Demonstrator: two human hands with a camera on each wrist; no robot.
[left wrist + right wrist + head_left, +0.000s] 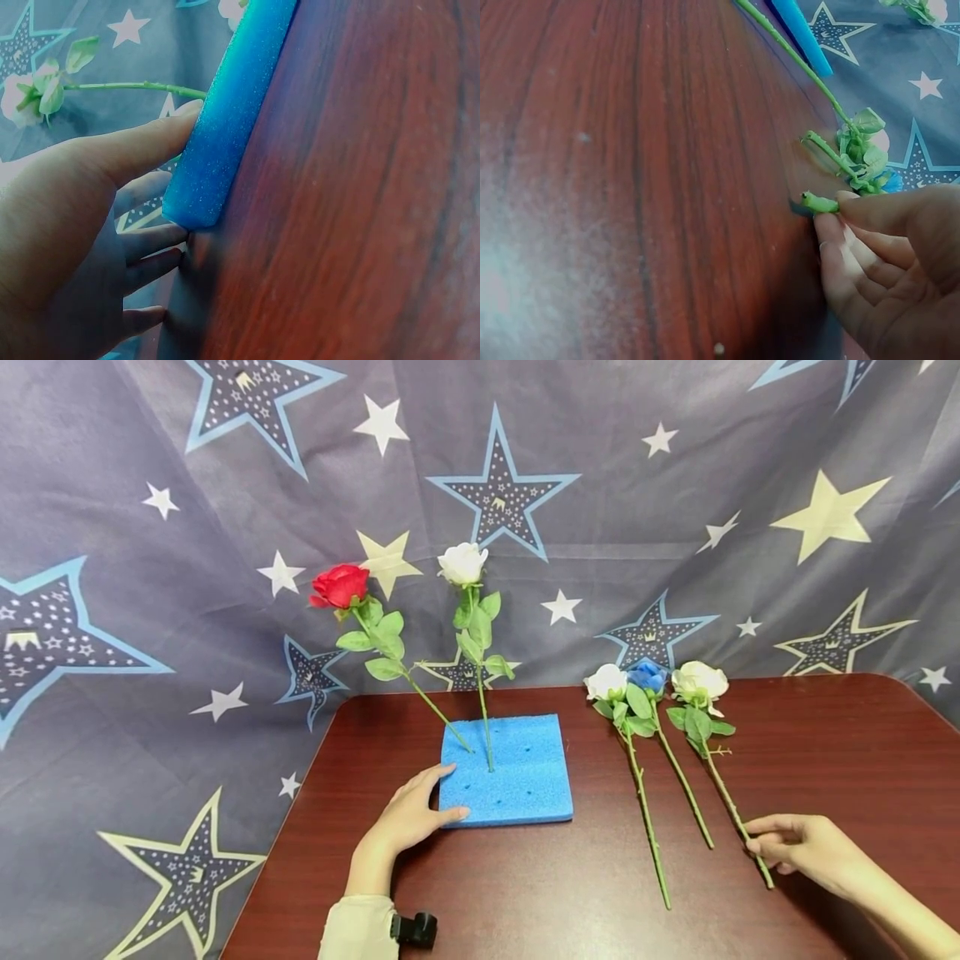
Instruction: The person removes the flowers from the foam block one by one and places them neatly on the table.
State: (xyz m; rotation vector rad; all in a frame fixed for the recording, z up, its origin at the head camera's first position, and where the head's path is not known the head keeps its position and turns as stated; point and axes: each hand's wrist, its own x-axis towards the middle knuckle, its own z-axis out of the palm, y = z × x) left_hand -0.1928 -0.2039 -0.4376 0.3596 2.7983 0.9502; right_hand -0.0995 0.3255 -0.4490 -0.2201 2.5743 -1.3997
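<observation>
A blue foam block [525, 772] lies flat on the table, small holes dotting its top. My left hand [411, 812] rests at its near left corner, thumb and fairly straight, spread fingers touching the edges. A red rose [341, 587] leans left out of the block, and a white rose [462, 564] stands nearly upright beside it. On the right, my right hand [813, 852] pinches the lower stem of a cream rose [700, 681] between thumb and fingers. The right wrist view shows the cut stem end [817, 202] poking out past the fingertips.
Left of the cream rose lie another white rose [606, 682] and a blue rose [647, 677], stems toward the near side. Behind the brown table [570, 893] hangs a grey cloth [600, 527] printed with stars. A black strap device [415, 930] sits at the left wrist.
</observation>
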